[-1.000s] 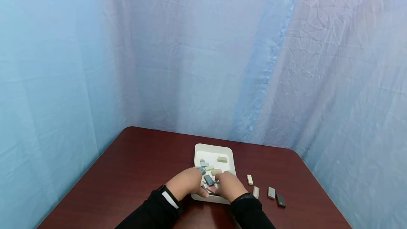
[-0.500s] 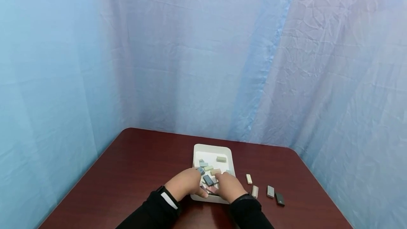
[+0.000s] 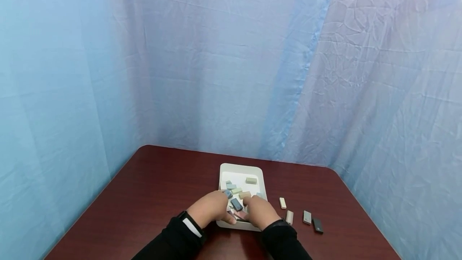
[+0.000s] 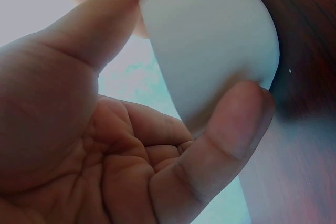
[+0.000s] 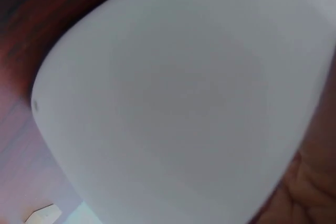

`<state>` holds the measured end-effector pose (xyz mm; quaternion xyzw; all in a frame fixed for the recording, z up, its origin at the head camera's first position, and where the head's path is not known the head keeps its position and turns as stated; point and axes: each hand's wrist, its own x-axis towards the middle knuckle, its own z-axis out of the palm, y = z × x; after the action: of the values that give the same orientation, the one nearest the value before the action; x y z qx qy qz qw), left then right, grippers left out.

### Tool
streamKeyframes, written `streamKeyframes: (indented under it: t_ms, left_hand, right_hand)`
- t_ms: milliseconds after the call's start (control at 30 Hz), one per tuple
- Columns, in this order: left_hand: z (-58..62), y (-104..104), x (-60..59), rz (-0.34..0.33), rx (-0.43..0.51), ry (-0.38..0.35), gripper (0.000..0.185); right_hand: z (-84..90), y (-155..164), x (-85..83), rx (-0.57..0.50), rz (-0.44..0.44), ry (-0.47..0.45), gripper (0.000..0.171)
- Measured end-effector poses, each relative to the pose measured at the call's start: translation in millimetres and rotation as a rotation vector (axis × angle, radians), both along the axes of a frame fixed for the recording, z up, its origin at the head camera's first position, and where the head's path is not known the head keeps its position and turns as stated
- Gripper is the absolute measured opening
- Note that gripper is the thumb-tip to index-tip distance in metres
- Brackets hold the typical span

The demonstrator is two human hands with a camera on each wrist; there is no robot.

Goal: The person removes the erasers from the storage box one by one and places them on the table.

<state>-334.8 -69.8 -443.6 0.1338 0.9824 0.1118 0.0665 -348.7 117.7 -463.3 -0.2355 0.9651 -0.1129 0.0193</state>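
A white tray point(image 3: 240, 169) sits on the dark red table and holds several small blocks in grey, blue, beige and pink. My left hand point(image 3: 224, 208) grips the tray's near left corner. In the left wrist view its thumb point(image 4: 231, 129) presses the outside of the tray wall point(image 4: 210, 40) and a finger hooks over the rim. My right hand point(image 3: 254, 208) lies over the near right corner, with fingertips by a beige block point(image 3: 245, 194). The right wrist view is filled by the tray wall point(image 5: 178, 108), with a bit of palm at its lower right.
Several loose blocks lie on the table point(image 3: 155, 183) right of the tray: a cream one point(image 3: 282, 203), a tan one point(image 3: 289, 216), a grey one point(image 3: 306, 217) and a black one point(image 3: 317, 225). Blue cloth walls close in behind and on both sides.
Both hands stay at the tray's near edge. Only the head view has shifted slightly.
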Motion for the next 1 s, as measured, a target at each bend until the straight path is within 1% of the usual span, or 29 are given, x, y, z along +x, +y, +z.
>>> streamKeyframes:
  t_ms: [67, 167, 400, 567, 800, 1000]
  left_hand:
    - [-0.5, -0.1, -0.8, -0.001, -0.004, -0.004, 0.062]
    - [-1.3, -0.1, -1.3, -0.005, -0.008, -0.013, 0.062]
    - [-2.3, 0.5, -1.1, 0.0, -0.011, -0.021, 0.065]
    - [-2.3, 0.7, -0.4, -0.005, -0.012, -0.001, 0.064]
    - [0.2, 0.0, -0.4, 0.0, -0.026, -0.015, 0.065]
    - [1.4, 0.3, -0.2, -0.008, -0.04, -0.003, 0.062]
  right_hand:
    - [-0.6, 1.0, -0.3, -0.01, 0.017, 0.0, 0.013]
    - [-3.5, 1.6, -1.2, -0.013, 0.026, 0.005, 0.005]
    - [-7.4, 3.8, -0.3, -0.002, -0.009, 0.017, 0.011]
    - [-6.3, 4.2, -0.1, -0.032, -0.008, 0.032, 0.013]
    - [-5.7, 3.4, 2.2, -0.097, -0.024, 0.049, 0.019]
    - [-6.6, -2.6, -0.5, -0.123, -0.044, 0.091, 0.013]
